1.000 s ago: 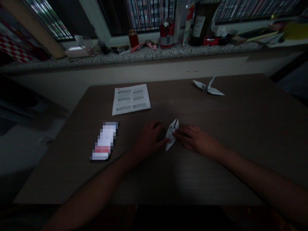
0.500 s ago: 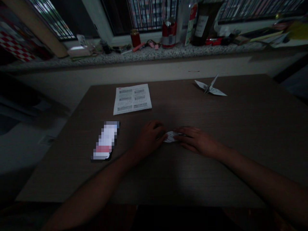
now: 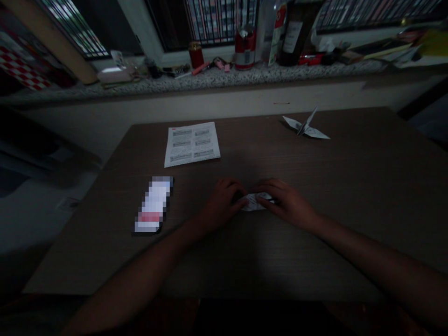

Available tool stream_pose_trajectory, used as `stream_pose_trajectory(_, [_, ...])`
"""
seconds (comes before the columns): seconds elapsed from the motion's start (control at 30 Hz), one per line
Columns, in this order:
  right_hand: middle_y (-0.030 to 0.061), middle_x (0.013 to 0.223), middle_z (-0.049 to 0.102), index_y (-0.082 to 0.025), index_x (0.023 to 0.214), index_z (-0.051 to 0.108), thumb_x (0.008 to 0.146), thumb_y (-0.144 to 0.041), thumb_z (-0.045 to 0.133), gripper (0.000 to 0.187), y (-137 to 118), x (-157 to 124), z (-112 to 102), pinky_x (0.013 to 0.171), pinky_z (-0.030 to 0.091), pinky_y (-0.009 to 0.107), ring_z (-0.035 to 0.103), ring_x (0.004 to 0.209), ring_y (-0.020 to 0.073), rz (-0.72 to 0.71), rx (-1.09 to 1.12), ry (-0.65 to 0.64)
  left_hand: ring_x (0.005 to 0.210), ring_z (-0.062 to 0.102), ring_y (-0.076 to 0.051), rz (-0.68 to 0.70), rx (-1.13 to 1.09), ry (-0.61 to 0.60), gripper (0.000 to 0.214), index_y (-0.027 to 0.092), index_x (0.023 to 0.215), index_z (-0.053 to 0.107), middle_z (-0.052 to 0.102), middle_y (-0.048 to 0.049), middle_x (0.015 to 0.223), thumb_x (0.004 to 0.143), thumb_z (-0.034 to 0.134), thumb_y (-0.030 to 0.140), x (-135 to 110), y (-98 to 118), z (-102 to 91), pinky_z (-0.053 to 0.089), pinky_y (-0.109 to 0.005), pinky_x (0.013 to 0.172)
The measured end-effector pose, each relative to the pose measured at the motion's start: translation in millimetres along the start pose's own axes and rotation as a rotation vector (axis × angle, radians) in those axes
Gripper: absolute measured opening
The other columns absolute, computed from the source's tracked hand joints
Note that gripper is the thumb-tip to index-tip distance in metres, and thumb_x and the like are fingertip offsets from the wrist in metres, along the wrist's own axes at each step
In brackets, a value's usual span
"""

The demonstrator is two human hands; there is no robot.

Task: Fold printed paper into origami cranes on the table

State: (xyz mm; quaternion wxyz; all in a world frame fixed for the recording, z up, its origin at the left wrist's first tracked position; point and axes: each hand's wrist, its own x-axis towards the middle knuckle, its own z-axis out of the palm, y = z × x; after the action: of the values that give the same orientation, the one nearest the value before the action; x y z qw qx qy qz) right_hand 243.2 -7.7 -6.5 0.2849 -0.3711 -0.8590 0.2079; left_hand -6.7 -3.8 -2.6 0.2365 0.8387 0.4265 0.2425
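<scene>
L hand (image 3: pixel 223 201) & R hand (image 3: pixel 287 199) each w/ grip clamped on folded paper (image 3: pixel 251 202), opp ends.

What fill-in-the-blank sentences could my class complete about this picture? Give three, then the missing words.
1. The bare left hand and bare right hand both touch a small folded piece of printed white ____.
2. The flat, rectangular, printed white sheet lies to the ____ of the winged, printed white paper crane.
3. The red-and-silver metal can stands to the ____ of the small red cylindrical jar.

Missing words: paper; left; right.
</scene>
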Motion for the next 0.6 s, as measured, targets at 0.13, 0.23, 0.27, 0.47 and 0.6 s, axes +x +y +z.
stream_pose_trajectory(0.13, [0.0089,0.105,0.071,-0.023,0.11,0.072,0.099,-0.032,0.063,0.016,-0.9,2.1,0.5,0.09,0.053,0.045,0.065,0.102,0.0264,0.044,0.021,-0.002,0.115,0.059,-0.024,-0.006,-0.078,-0.006,0.016,0.02,0.105,0.065,0.064,-0.0064,0.116,0.092,0.073,0.025,0.8,4.6,-0.5,0.049,-0.041,0.101])
stream_pose_trajectory(0.23, [0.0069,0.1,0.072,-0.023,0.103,0.071,0.099,-0.033,0.064,0.013,-1.5,2.2,-1.0,0.088,0.053,0.041,0.066,0.098,0.0245,0.08,0.09,-0.003,0.104,0.064,-0.022,-0.071,-0.16,-0.053,0.016,0.022,0.107,0.064,0.068,-0.0042,0.11,0.094,0.071,0.026,0.7,9.2,-3.1,0.052,-0.038,0.093])
stream_pose_trajectory(0.27, [0.0063,0.099,0.072,-0.023,0.102,0.07,0.098,-0.033,0.064,0.013,-1.8,2.1,-1.6,0.086,0.053,0.039,0.067,0.096,0.0236,0.1,0.123,-0.001,0.099,0.066,-0.021,-0.103,-0.203,-0.074,0.015,0.022,0.107,0.063,0.07,-0.0031,0.107,0.094,0.07,0.027,0.7,11.0,-4.0,0.054,-0.036,0.088])
stream_pose_trajectory(0.47, [0.003,0.09,0.074,-0.022,0.099,0.07,0.097,-0.036,0.063,0.016,-6.4,1.6,-5.9,0.072,0.054,0.031,0.069,0.081,0.0192,0.228,0.322,-0.024,0.092,0.07,-0.019,-0.194,-0.388,-0.025,0.017,0.022,0.105,0.067,0.074,-0.0006,0.101,0.093,0.072,0.032,1.5,17.6,-5.9,0.056,-0.031,0.082])
stream_pose_trajectory(0.6, [0.0026,0.087,0.074,-0.021,0.096,0.071,0.096,-0.039,0.064,0.02,-10.4,3.0,-8.6,0.07,0.054,0.03,0.069,0.079,0.0189,0.243,0.38,-0.04,0.088,0.07,-0.018,-0.192,-0.413,0.0,0.013,0.022,0.099,0.07,0.074,0.0005,0.095,0.092,0.073,0.032,1.6,18.4,-5.9,0.056,-0.03,0.079])
